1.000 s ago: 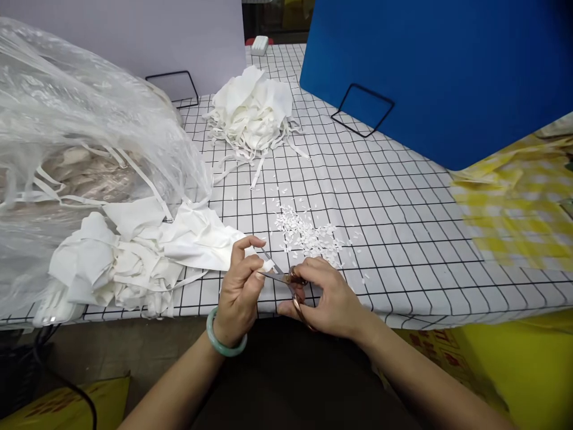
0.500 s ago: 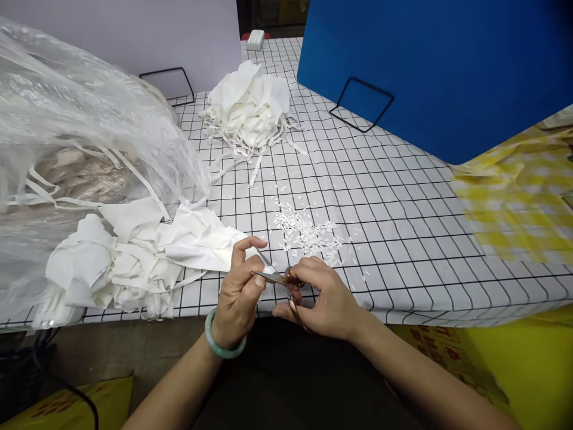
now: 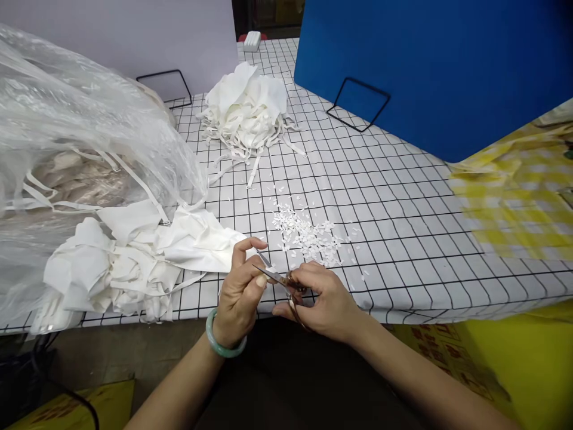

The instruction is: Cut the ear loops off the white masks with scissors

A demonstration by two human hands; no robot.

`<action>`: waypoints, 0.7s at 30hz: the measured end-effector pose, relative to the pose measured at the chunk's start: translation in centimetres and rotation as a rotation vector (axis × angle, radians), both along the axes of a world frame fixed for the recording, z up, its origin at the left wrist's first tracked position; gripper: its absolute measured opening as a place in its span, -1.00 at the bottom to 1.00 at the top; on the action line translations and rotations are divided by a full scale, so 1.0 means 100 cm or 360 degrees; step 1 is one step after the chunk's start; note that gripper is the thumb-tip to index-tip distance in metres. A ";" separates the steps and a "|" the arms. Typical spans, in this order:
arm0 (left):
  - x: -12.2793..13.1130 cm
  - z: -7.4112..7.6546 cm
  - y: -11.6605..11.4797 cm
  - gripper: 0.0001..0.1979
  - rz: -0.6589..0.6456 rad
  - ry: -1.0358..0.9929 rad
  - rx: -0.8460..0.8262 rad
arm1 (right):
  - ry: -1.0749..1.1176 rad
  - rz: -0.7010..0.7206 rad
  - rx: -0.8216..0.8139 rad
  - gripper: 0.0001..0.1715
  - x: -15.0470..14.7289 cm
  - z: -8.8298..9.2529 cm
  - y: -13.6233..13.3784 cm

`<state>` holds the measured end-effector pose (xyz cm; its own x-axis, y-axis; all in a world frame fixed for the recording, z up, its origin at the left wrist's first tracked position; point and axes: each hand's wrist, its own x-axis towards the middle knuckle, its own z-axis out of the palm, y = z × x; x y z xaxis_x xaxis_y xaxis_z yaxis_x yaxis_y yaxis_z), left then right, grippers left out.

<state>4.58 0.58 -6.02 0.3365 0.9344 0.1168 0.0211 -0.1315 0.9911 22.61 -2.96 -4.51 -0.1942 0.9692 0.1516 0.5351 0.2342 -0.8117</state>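
Scissors (image 3: 283,279) closed a bit since last frame; right hand (image 3: 329,298) grips them, left hand (image 3: 242,292) seems pinched on white strip (image 3: 271,270), so keep fingertips (image 3: 260,281) clear.

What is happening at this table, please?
A person holds scissors in the right hand, blades open around a small white strip that the left hand seems to pinch. Many tiny white snippets lie scattered on the checked tablecloth just beyond the hands. Crumpled white cloth lies beside the left hand, and another white heap sits farther back.
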 end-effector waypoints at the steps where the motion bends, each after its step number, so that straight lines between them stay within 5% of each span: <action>1: 0.001 0.001 0.001 -0.64 -0.0019 -0.0007 0.0036 | 0.0004 -0.0011 -0.0003 -0.47 0.001 -0.001 -0.001; 21: 0.020 -0.006 0.015 -0.74 -0.0269 -0.0082 0.0237 | 0.0064 -0.0179 -0.0267 -0.47 0.015 -0.013 -0.013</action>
<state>6.54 2.05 -6.59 0.4766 0.8365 0.2705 -0.0640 -0.2739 0.9596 24.11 -4.30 -5.85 -0.0803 0.9967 -0.0082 0.5165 0.0345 -0.8556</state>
